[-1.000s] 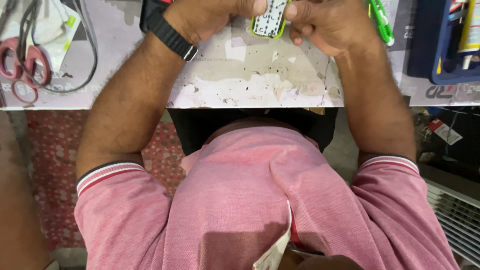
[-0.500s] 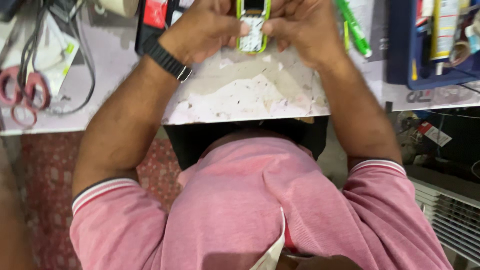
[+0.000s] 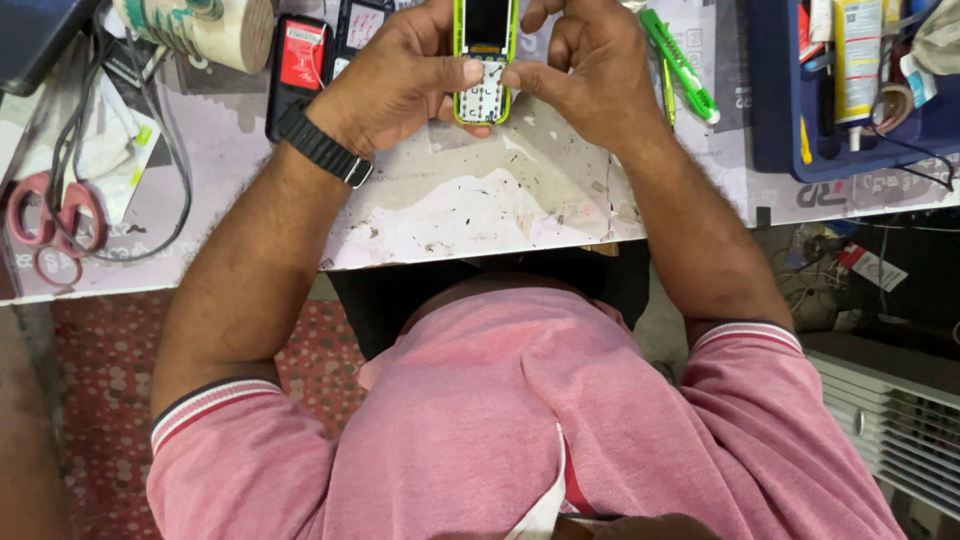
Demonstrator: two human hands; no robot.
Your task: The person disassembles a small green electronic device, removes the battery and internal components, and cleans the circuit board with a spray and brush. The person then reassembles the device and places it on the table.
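A small keypad phone (image 3: 485,55) with a lime-green frame, dark screen and white keys is held above the worn white work mat (image 3: 470,205). My left hand (image 3: 395,80), with a black wristband, grips its left side, thumb on the keypad. From the right, my right hand (image 3: 590,70) holds the phone too, with thumb and forefinger pinched at the keypad's edge. Whether a small tool sits between those fingers cannot be told.
Red-handled scissors (image 3: 45,225) and a black cable (image 3: 150,200) lie at the left. A tape roll (image 3: 200,25) and a black-and-red phone (image 3: 298,70) sit behind. A green cutter (image 3: 680,65) and a blue tray (image 3: 850,90) of tools are on the right.
The view has tilted, so the phone and both hands sit lower in the picture and more of the phone's screen shows. Both hands still hold it at the keypad.
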